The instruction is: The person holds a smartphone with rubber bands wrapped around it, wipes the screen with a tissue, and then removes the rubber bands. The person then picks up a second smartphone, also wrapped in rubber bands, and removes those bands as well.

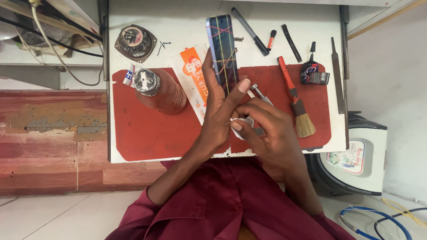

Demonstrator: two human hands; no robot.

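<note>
1. White table (133,18) is seen from above, covered by a red mat (147,133).
2. On the mat's left part, a brown bottle (160,91) is laid.
3. Above the mat's centre, a phone (222,49) bound with rubber bands is gripped by the left hand (218,111).
4. Over the mat's centre, a white cloth (242,124) is pinched in the closed right hand (267,129).
5. Right of the hands, a brush (296,95) is laid.

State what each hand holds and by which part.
Left hand grips the rubber-banded phone by its lower end; right hand pinches a small white wad.
</note>
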